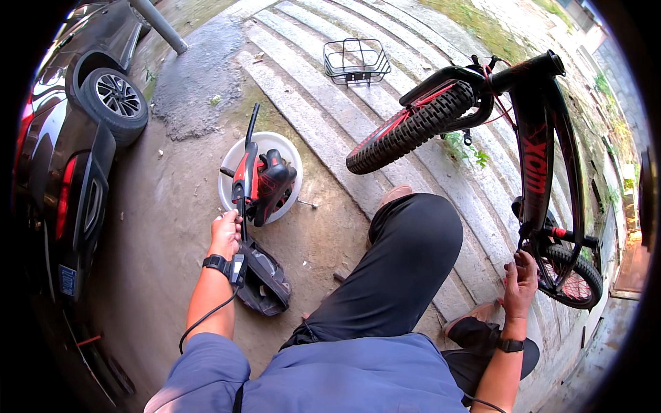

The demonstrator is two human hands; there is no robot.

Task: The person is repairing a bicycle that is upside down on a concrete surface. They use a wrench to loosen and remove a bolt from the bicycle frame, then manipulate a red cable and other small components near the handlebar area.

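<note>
At the left, my left hand [227, 233] is closed, its fingertips against the lower end of a black-and-red bar [245, 175] that looks like a bicycle handlebar. Whatever is pinched there is hidden. The bar leans across a white bucket [296, 160], which also holds a black bicycle saddle [274, 180]. On the right stands a black bicycle [533, 144] with red trim and a knobby front tyre [413, 131]; no saddle or handlebar shows on it. My right hand [520, 283] has curled fingers beside its rear wheel [571, 279]; what they hold cannot be made out.
A dark bag [265, 279] lies below the bucket, and a small metal tool [308, 203] rests beside it. Farther off sits a black wire basket [357, 62] on the stone strips [303, 89]. A dark car [82, 151] is parked along the left, near a grey pole [160, 27].
</note>
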